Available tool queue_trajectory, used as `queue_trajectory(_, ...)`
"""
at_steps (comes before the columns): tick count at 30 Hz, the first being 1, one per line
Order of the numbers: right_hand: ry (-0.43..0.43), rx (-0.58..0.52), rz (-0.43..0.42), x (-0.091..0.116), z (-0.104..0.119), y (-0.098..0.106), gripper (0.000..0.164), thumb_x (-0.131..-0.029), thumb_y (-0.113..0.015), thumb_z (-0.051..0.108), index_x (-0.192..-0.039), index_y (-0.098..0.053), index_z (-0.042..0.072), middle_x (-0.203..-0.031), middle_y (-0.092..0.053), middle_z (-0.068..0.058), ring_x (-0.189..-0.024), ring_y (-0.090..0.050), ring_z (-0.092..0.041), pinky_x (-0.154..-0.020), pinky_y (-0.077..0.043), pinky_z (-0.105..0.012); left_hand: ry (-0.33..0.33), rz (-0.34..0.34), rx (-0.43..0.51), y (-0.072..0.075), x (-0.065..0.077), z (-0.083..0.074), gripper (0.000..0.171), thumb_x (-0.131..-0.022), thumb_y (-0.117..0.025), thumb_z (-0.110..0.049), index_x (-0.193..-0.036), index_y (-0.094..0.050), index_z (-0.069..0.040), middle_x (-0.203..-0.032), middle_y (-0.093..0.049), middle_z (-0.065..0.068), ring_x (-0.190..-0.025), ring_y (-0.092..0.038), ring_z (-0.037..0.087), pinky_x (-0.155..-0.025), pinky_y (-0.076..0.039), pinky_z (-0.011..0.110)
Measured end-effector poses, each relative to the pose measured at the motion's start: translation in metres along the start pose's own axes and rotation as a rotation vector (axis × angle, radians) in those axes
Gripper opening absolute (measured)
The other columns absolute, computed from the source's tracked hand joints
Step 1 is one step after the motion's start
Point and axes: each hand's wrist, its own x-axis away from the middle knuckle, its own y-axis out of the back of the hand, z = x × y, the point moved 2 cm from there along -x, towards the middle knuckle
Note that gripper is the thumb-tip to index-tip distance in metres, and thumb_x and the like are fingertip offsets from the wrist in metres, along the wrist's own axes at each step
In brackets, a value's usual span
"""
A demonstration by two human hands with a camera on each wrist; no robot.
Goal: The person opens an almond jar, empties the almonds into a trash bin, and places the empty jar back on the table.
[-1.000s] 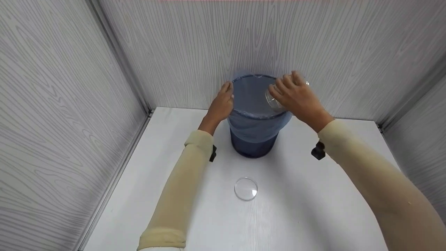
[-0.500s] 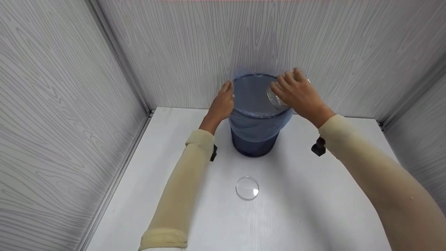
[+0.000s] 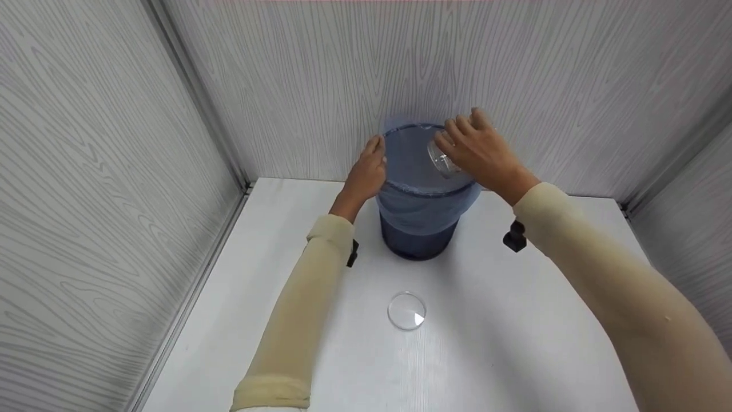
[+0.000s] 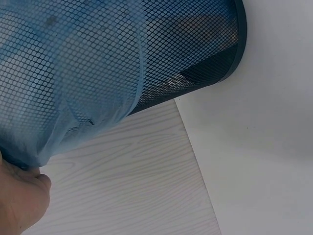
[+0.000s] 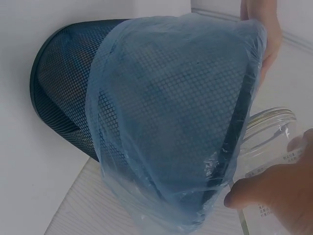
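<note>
A dark mesh waste bin (image 3: 417, 243) stands upright near the back wall, lined with a translucent blue plastic bag (image 3: 426, 214) folded over its rim. At the rim's left side, my left hand (image 3: 366, 171) grips the bin and bag edge; in the left wrist view the thumb side of that hand (image 4: 22, 198) shows at the rim. My right hand (image 3: 480, 151) holds a clear jar (image 3: 441, 157) tilted, its mouth over the bin's opening. The right wrist view shows the jar's threaded mouth (image 5: 271, 117) and a printed label. Whatever lies deep inside the bin cannot be made out.
A clear round lid (image 3: 406, 311) lies on the white table (image 3: 457, 355) in front of the bin. Grey wood-grain panels (image 3: 309, 74) enclose the table at the back and on both sides.
My right hand has shifted slightly left with the tilted jar, bringing its mouth farther over the bin. My left hand stays on the rim, and the lid lies where it was.
</note>
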Motion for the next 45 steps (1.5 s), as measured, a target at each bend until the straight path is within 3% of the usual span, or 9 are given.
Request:
queue_trajectory(12,0.021,0.133,0.093,-0.012,0.005,-0.009,0.061,-0.088,-0.075,0.0,-0.143,-0.05,0.009,-0.135,-0.057,-0.019,-0.127,-0.047,-0.036,-0.111,-0.031,-0.055,0.003,-0.013,0.006,0.0,0.002,-0.002,0.054,-0.111,-0.023,-0.016,-0.16,-0.014,0.004,-0.17,-0.008,0.012,-0.156,-0.007,0.021,-0.123,-0.008,0.027)
queue_trajectory(23,-0.032,0.057,0.14,-0.019,0.003,-0.008,0.073,-0.077,-0.085,0.006,-0.14,-0.048,0.005,-0.132,-0.053,-0.022,-0.121,-0.046,-0.039,-0.112,-0.029,-0.057,0.003,-0.012,-0.016,0.004,0.0,-0.002,0.053,-0.111,-0.024,-0.016,-0.159,-0.015,0.004,-0.169,-0.009,0.014,-0.156,-0.007,0.023,-0.123,-0.009,0.029)
queue_trajectory(28,-0.025,0.048,0.096,-0.021,0.005,-0.008,0.076,-0.077,-0.085,0.01,-0.143,-0.046,0.006,-0.132,-0.052,-0.022,-0.122,-0.046,-0.038,-0.111,-0.03,-0.057,-0.01,-0.035,-0.007,0.004,-0.002,-0.002,0.052,-0.111,-0.024,-0.015,-0.159,-0.017,0.005,-0.169,-0.01,0.014,-0.156,-0.009,0.022,-0.123,-0.009,0.028)
queue_trajectory(32,0.003,0.028,0.121,-0.017,0.008,-0.011,0.076,-0.079,-0.084,0.009,-0.144,-0.045,0.005,-0.134,-0.052,-0.022,-0.125,-0.046,-0.039,-0.111,-0.032,-0.056,-0.011,-0.017,0.001,-0.002,-0.001,-0.002,0.053,-0.111,-0.024,-0.015,-0.159,-0.015,0.005,-0.169,-0.009,0.013,-0.156,-0.009,0.022,-0.123,-0.01,0.028)
queue_trajectory(39,-0.034,-0.058,0.124,-0.014,0.009,-0.013,0.077,-0.075,-0.086,0.009,-0.141,-0.047,0.004,-0.129,-0.055,-0.023,-0.12,-0.05,-0.039,-0.109,-0.035,-0.056,-0.006,-0.012,0.002,-0.007,-0.001,-0.002,0.052,-0.111,-0.023,-0.015,-0.159,-0.016,0.004,-0.169,-0.009,0.013,-0.156,-0.008,0.022,-0.123,-0.009,0.027)
queue_trajectory(45,-0.058,-0.133,0.138,-0.011,0.01,-0.016,0.085,-0.073,-0.087,0.008,-0.146,-0.042,0.003,-0.136,-0.052,-0.024,-0.126,-0.048,-0.041,-0.112,-0.032,-0.059,-0.013,-0.024,-0.013,-0.005,0.0,-0.002,0.052,-0.11,-0.025,-0.013,-0.159,-0.017,0.005,-0.169,-0.012,0.013,-0.155,-0.011,0.022,-0.123,-0.011,0.027)
